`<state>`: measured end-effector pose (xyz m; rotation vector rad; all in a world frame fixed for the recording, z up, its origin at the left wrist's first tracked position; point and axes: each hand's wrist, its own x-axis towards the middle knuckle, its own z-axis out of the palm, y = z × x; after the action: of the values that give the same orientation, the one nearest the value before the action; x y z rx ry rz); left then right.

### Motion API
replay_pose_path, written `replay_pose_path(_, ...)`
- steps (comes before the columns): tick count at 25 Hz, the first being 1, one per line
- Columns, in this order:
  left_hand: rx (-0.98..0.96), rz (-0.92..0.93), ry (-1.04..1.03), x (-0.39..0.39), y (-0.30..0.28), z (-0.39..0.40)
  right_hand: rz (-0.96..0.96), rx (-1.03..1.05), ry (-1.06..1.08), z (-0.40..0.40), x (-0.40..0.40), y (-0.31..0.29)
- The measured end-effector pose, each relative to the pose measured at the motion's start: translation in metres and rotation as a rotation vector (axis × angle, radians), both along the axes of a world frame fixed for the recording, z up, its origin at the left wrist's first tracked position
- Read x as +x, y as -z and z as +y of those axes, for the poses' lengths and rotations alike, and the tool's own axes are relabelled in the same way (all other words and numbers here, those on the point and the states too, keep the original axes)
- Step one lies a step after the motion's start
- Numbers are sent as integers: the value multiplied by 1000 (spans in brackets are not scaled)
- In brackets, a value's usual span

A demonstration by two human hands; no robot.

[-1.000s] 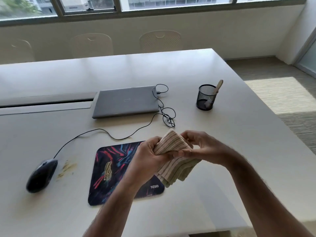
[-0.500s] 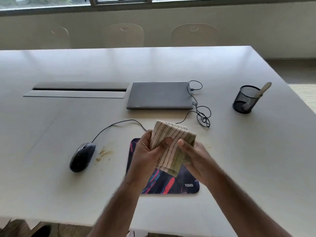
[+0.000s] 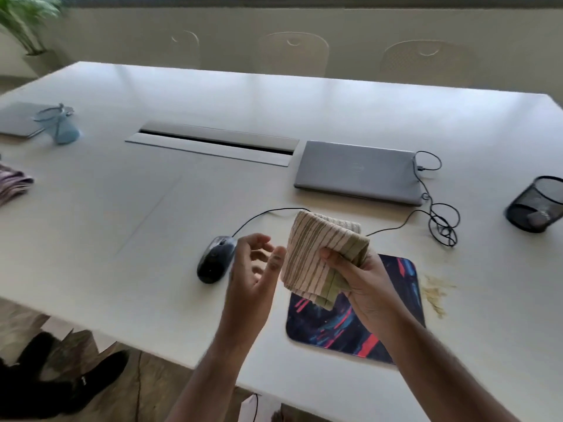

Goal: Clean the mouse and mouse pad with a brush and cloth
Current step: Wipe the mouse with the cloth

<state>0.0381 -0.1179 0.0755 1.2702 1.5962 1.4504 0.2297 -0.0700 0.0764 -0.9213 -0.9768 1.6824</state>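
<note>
A folded beige-and-green striped cloth (image 3: pixel 316 254) is held upright above the table in my right hand (image 3: pixel 362 284). My left hand (image 3: pixel 256 269) is open just left of the cloth, fingers apart, not touching it. The black wired mouse (image 3: pixel 213 263) lies on the white table (image 3: pixel 152 223), partly behind my left hand. The dark mouse pad (image 3: pixel 335 327) with red and blue streaks lies under my right hand. Yellowish crumbs (image 3: pixel 435 293) are scattered on the table right of the pad. A black mesh cup (image 3: pixel 536 205) at the right edge holds something blurred.
A closed grey laptop (image 3: pixel 356 172) sits behind the pad, its black cable (image 3: pixel 441 220) coiled to the right. A cable slot (image 3: pixel 213 144) is set in the table. At far left are another laptop (image 3: pixel 18 118), a blue object (image 3: pixel 61 126) and a folded cloth (image 3: pixel 12 184).
My left hand has let go of the cloth and opened; the right hand alone holds it. The view has swung left, revealing the table's left side.
</note>
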Motion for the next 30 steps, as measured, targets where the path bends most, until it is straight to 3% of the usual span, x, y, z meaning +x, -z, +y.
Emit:
replay_pose_path(3, 34, 218, -219, -40, 14, -17, -81, 59, 1, 4, -15, 4)
replay_pose_path(7, -85, 417, -434, -85, 42, -29, -177, 99, -13, 4, -28, 6)
replay_pose_path(16, -385, 671, -366, -111, 73, -12, -246, 221, -69, 5, -51, 8)
replay_pose_path(20, -356, 649, -361, -117, 78, -6, -318, 296, -56, 3, -59, 5)
replay_pose_path(25, -250, 532, -380, -120, 73, -4, -582, 432, -18, 2, -69, 2)
replay_pose_path(30, -82, 272, -289, -124, 57, -6, -803, 638, 53, -10, -94, -18)
